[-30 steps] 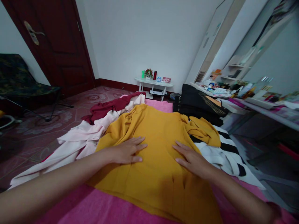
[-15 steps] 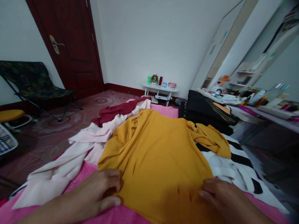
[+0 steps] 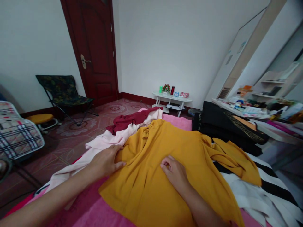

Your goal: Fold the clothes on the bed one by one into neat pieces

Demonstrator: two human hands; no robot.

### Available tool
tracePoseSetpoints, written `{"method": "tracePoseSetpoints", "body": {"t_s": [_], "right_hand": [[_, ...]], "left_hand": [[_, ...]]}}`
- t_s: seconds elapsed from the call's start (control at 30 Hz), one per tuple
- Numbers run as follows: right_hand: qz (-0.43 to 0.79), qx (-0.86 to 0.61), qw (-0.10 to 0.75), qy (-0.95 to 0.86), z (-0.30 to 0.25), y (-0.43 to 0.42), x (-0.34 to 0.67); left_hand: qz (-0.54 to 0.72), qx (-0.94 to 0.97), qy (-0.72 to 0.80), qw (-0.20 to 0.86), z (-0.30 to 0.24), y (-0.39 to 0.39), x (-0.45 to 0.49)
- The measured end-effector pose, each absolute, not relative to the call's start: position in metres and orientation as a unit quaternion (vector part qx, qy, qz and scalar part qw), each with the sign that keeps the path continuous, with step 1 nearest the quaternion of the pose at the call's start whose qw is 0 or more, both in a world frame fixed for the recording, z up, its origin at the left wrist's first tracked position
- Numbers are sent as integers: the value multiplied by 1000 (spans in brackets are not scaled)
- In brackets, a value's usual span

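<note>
A mustard-yellow long-sleeved top [image 3: 151, 189] lies spread out before me, its sleeve on the right folded over itself. At its left side, my left hand [image 3: 106, 161] touches the fabric near the sleeve, thumb and fingers apart. My right hand [image 3: 175, 171] is over the middle of the top with its fingers curled together; nothing shows in them. Left of the top lies a pale pink garment [image 3: 103, 140], partly covered by my left arm. A dark red garment [image 3: 130, 119] rests at its far end.
A pink bedcover [image 3: 90, 201] lies underneath. Folded black clothes [image 3: 220, 121] are stacked at the far right, near a black-and-white striped cloth [image 3: 272, 176]. Beyond are a cluttered dressing table [image 3: 281, 134], a small white table [image 3: 172, 97], a camouflage folding chair [image 3: 63, 91] and a yellow stool [image 3: 41, 119].
Both hands have left the near part of the top. My left hand moved forward to its left side; my right hand moved forward and left over its middle. The view turned left.
</note>
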State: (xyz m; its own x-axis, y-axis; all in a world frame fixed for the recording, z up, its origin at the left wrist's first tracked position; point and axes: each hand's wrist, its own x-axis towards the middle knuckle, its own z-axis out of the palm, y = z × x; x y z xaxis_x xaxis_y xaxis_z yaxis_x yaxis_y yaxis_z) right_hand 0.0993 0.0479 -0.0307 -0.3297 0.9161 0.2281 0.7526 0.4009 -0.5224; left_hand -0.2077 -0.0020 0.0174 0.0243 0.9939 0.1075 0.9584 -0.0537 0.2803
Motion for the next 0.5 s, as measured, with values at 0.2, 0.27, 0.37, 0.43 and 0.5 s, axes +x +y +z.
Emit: {"method": "tracePoseSetpoints", "body": {"t_s": [0.2, 0.27, 0.37, 0.43, 0.5], "right_hand": [[186, -496, 283, -800, -34, 45, 104], [188, -491, 291, -799, -34, 44, 105], [183, -478, 301, -804, -36, 42, 105], [177, -461, 304, -814, -35, 39, 104], [175, -437, 302, -829, -33, 35, 104]], "left_hand": [[58, 711, 696, 82, 26, 10, -209], [55, 722, 684, 83, 42, 18, -211], [88, 721, 685, 56, 80, 38, -218], [113, 696, 709, 15, 109, 55, -221], [132, 657, 741, -40, 135, 77, -221]]}}
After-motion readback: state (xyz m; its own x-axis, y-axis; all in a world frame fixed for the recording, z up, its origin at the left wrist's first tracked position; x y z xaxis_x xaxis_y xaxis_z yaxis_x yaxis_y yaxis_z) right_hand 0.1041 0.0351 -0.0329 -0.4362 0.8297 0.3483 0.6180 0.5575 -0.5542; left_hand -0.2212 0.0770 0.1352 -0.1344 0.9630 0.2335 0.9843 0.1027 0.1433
